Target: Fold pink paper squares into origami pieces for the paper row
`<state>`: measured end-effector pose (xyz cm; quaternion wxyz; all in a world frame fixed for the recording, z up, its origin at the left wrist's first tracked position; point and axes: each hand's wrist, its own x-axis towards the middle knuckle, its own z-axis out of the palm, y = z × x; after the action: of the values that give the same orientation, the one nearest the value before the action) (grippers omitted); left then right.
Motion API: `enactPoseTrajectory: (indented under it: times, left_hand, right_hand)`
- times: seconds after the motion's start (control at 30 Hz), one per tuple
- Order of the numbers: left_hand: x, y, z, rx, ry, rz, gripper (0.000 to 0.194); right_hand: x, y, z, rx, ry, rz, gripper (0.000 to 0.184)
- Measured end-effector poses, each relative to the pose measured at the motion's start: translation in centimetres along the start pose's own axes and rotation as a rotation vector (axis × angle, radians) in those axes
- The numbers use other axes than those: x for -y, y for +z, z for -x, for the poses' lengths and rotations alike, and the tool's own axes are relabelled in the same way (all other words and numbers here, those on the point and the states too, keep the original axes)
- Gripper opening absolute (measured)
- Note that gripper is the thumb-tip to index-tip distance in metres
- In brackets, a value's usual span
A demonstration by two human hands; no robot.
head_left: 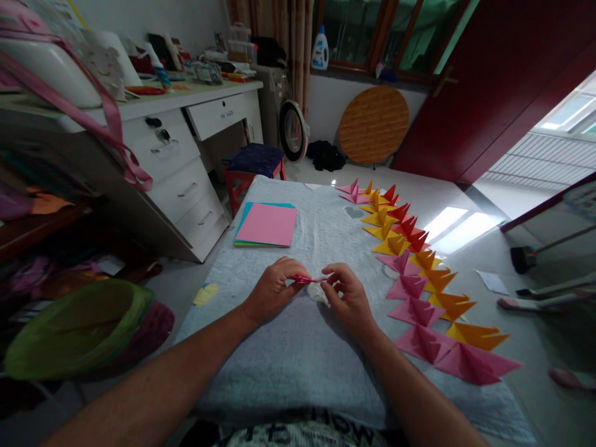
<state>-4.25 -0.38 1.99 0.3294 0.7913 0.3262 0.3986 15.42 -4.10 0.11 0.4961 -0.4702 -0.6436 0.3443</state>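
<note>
A small folded piece of pink paper (307, 280) is held edge-on between my two hands, above the middle of the cloth-covered table (279, 366). My left hand (278, 287) pinches its left end between thumb and fingers. On the other end, the thumb and index finger of my right hand (345, 293) close on the paper's tip, the other fingers curled. Beyond my left hand lies a stack of square paper sheets (267, 225), pink on top with blue and green edges below. To the right stand rows of folded paper cranes (416, 310) in pink, yellow and red.
A white desk (161, 146) with drawers stands at the left, a stool (255, 161) beside it. A green-lined bin (84, 329) is at the lower left. Farther back are a washing machine (293, 130) with its door ajar and a round wooden board (374, 124).
</note>
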Motion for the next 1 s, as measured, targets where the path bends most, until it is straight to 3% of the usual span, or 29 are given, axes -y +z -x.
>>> enactPoseTrajectory:
  times: [0.07, 0.23, 0.43, 0.77, 1.0]
  left_hand:
    - [0.3, 0.3, 0.0, -0.054, 0.028, -0.034, 0.011]
    - [0.8, 0.9, 0.2, -0.222, -0.099, 0.012, 0.008]
    - [0.7, 1.9, 0.3, -0.239, -0.118, 0.025, 0.046]
    - [0.8, 2.5, 0.3, -0.207, -0.06, -0.021, 0.037]
    - [0.3, 2.0, 0.0, -0.14, -0.108, -0.015, 0.028]
  right_hand:
    - [0.2, -0.1, -0.1, 0.002, -0.058, 0.052, 0.006]
    - [-0.4, -0.1, 0.0, -0.079, 0.014, 0.056, 0.007]
    - [-0.8, 0.3, -0.1, -0.107, 0.062, 0.077, 0.004]
    - [-0.8, 0.3, -0.1, -0.128, 0.005, 0.103, 0.009]
    - [-0.9, 0.2, -0.1, -0.111, -0.003, 0.12, 0.011]
